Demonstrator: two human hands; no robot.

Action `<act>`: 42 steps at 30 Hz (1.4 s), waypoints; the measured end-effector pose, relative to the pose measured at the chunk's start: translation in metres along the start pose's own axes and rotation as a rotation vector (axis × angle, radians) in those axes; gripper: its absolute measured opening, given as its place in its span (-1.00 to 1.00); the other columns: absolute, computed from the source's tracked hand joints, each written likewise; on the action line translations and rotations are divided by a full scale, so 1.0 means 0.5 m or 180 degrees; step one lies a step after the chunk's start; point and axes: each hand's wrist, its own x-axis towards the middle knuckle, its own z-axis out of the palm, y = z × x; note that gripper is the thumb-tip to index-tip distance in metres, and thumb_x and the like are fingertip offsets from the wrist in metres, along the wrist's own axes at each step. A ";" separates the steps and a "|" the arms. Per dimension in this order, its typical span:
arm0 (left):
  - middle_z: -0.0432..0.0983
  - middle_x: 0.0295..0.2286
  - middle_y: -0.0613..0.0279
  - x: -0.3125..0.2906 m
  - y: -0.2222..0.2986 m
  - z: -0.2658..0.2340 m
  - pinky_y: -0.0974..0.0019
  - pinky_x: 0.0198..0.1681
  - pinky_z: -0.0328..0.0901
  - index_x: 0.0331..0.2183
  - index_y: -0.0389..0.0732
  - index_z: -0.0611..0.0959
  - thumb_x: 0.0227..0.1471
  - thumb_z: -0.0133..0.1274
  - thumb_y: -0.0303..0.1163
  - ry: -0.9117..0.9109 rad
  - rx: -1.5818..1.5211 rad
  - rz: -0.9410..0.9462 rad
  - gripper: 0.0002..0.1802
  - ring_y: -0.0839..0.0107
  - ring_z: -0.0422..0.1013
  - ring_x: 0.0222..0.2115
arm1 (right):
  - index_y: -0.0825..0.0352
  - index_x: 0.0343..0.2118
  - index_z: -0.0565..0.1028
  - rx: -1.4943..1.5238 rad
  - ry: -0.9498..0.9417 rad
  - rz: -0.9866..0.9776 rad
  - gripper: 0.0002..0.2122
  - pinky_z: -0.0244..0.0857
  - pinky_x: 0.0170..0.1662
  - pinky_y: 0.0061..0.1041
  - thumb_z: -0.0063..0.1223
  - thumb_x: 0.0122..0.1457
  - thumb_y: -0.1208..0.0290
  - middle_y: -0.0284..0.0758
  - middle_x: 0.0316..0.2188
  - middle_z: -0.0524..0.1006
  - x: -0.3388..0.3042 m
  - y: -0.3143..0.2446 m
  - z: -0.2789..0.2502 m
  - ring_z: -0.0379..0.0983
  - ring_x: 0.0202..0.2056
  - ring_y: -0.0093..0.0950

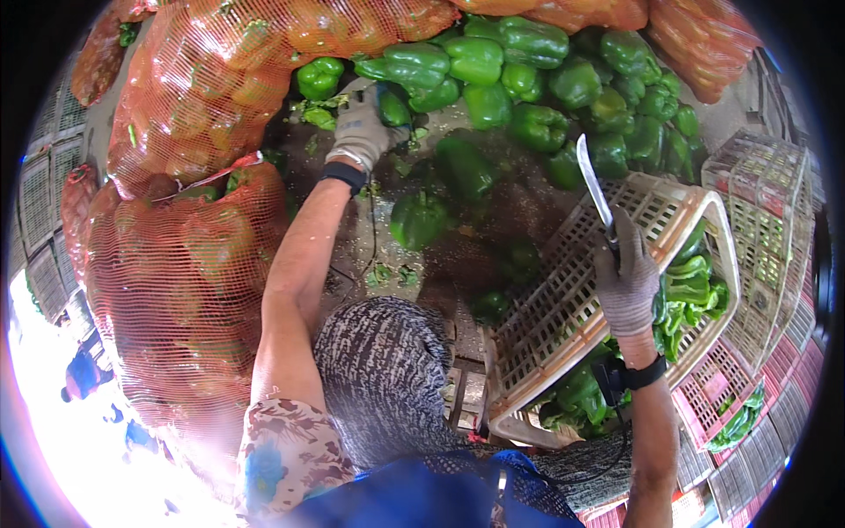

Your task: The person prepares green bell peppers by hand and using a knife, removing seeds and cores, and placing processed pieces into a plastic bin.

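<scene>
My left hand, in a grey glove, reaches out at the far side and is closed on a green bell pepper; its fingertips are partly hidden. Green trimmings lie beside it, near another bell pepper. My right hand, also gloved, grips a knife with a curved blade that points up and away from me. That hand is over the side of a tilted, pale plastic crate with green peppers inside.
A heap of bell peppers spreads across the far floor. Red mesh sacks stand at the left, and a full one lies behind. Another pale crate and a pink crate are at the right. My knee is in front.
</scene>
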 end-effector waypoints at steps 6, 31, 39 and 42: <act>0.45 -0.06 -0.03 -0.117 0.159 -0.030 0.07 0.19 0.11 0.14 -0.22 0.28 -0.21 0.33 -0.01 -0.0948 -0.2650 0.0228 -0.04 0.07 0.23 0.11 | 0.37 0.03 0.37 -0.0044 0.0061 -0.0078 -0.56 0.42 -0.27 -0.29 0.05 0.02 0.56 -0.06 -0.21 0.52 -0.006 0.015 0.006 0.52 -0.30 -0.10; 0.39 0.00 -0.04 -0.012 -0.203 0.130 0.03 0.13 0.13 -0.04 -0.19 0.49 -0.25 0.26 0.16 0.0690 -0.0138 -0.0971 -0.18 -0.04 0.24 0.07 | 0.41 -0.01 0.42 0.0035 -0.0137 0.0084 -0.64 0.37 -0.31 -0.51 0.10 0.09 0.60 -0.14 -0.33 0.50 -0.002 0.002 0.008 0.48 -0.42 -0.39; 0.28 0.09 -0.12 -0.060 -0.062 0.098 0.07 0.13 0.19 0.07 -0.02 0.45 -0.06 0.16 -0.08 0.0745 -0.0742 -0.0009 -0.36 -0.07 0.34 -0.01 | 0.35 0.03 0.39 -0.0014 -0.0023 -0.0047 -0.61 0.38 -0.28 -0.48 0.09 0.10 0.59 -0.16 -0.30 0.51 -0.010 0.015 0.008 0.51 -0.35 -0.36; 0.20 0.14 -0.12 -0.007 -0.064 0.089 0.04 0.17 0.13 0.14 0.04 0.38 -0.04 0.09 0.04 0.0070 -0.0190 -0.0140 -0.30 -0.07 0.28 0.06 | 0.35 0.02 0.39 0.0099 -0.0192 0.0207 -0.63 0.37 -0.27 -0.48 0.08 0.11 0.59 -0.16 -0.30 0.51 -0.004 0.001 0.006 0.51 -0.36 -0.37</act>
